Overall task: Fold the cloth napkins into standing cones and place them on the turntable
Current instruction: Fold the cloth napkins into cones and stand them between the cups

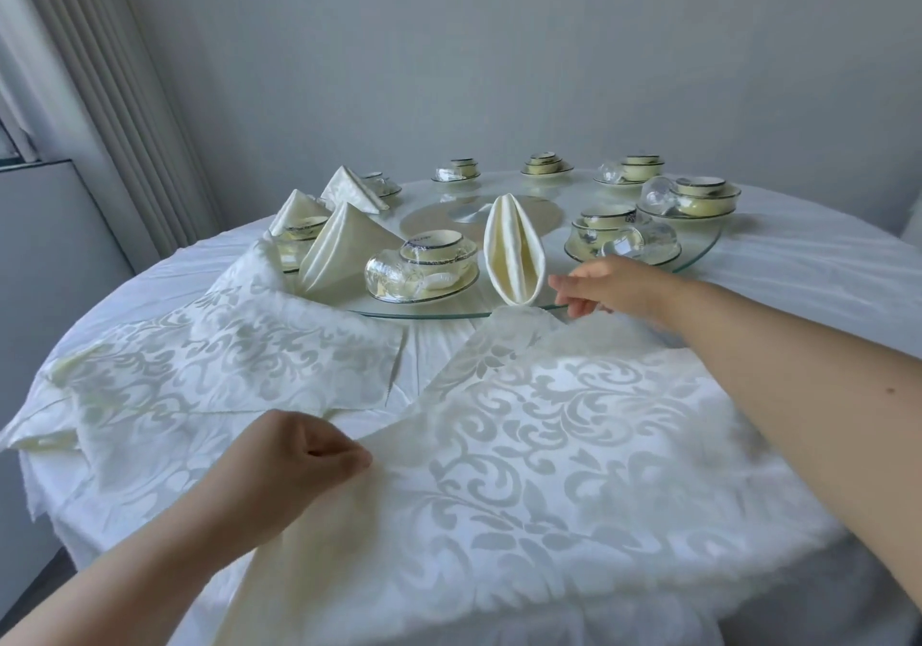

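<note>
The near napkin [574, 426] is white damask with pale grey-green leaf scrolls, and the left napkin [224, 346] matches. The folded cones [339, 246] are plain cream satin. The bowls [436, 251] are pale yellow with dark rims. The tablecloth [823, 256] is plain white.

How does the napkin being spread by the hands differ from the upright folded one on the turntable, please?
The spread napkin lies flat and open on the table; the folded napkin stands upright on the turntable. Both hands, left and right, hold the spread one; nothing touches the folded one. Both are cream cloth.
</note>
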Available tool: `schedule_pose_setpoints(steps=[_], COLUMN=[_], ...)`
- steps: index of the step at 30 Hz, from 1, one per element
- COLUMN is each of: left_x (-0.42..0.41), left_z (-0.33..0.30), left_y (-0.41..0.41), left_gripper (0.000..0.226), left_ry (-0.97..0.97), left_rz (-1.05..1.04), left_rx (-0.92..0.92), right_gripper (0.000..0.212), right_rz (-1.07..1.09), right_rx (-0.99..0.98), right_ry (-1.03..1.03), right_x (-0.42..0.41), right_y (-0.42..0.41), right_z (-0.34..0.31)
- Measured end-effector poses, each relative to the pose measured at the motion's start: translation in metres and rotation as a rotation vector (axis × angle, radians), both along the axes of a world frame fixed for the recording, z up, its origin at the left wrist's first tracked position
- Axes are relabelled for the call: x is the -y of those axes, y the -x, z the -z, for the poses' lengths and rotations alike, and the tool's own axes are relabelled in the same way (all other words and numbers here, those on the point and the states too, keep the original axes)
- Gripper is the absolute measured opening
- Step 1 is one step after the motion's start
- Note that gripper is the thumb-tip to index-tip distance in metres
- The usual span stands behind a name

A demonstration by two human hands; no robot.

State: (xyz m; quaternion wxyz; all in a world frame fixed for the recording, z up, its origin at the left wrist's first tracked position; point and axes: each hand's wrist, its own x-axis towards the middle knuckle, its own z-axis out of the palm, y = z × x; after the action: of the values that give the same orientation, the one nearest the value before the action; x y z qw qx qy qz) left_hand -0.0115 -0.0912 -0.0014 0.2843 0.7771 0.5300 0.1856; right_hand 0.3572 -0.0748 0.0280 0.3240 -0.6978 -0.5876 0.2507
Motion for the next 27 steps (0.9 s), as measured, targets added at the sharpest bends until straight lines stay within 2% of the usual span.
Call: schedule_pose_setpoints(steps=[2,3,5,7,9,11,15,21,24,27], left_x=[-0.006,-0.007,-0.008,-0.011,-0.014,-0.016,-0.019,-0.02,-0.021,-0.017], left_z=[0.0,0.0,0.001,0.0,0.001,0.002,0.003,0.008,0.011,0.013], left_y=[0.006,0.008,0.011,0.012,0.013,0.014,0.018,0.023,0.018,0.011], left_gripper=[0.012,0.016,0.019,0.014,0.02,0.031,0.039,0.03,0.026,0.018], left_ry=[0.036,0.047,0.076,0.097,0.087,0.074,0.081,0.042,0.016,0.013], left_rz=[0.001,0.01,0.034,0.068,0.106,0.13,0.142,0.031,-0.024,-0.06], left_rx=[-0.009,-0.019,-0.039,-0.027,-0.022,-0.038,-0.069,-0.068,-0.115,-0.173], right_gripper=[0.063,0.061,0.045,0.028,0.019,0.022,0.027,0.037,0.044,0.052], right_rz=[-0.013,-0.022,-0.026,-0.005,0.032,0.037,0.031,0.276,0.284,0.244], right_rx=[0.008,0.027,0.151,0.316,0.328,0.276,0.217,0.316,0.36,0.298], right_ry=[0.146,0.22,0.315,0.266,0.137,0.042,-0.018,-0.036,0.018,0.083], right_x=[0.006,0.009,0.009,0.003,-0.004,-0.012,-0.026,-0.034,-0.034,-0.033], right_y=[-0.011,-0.015,-0.017,-0.015,-0.006,0.005,0.018,0.026,0.027,0.027], right_z=[-0.001,0.002,0.01,0.02,0.023,0.025,0.036,0.046,0.048,0.047])
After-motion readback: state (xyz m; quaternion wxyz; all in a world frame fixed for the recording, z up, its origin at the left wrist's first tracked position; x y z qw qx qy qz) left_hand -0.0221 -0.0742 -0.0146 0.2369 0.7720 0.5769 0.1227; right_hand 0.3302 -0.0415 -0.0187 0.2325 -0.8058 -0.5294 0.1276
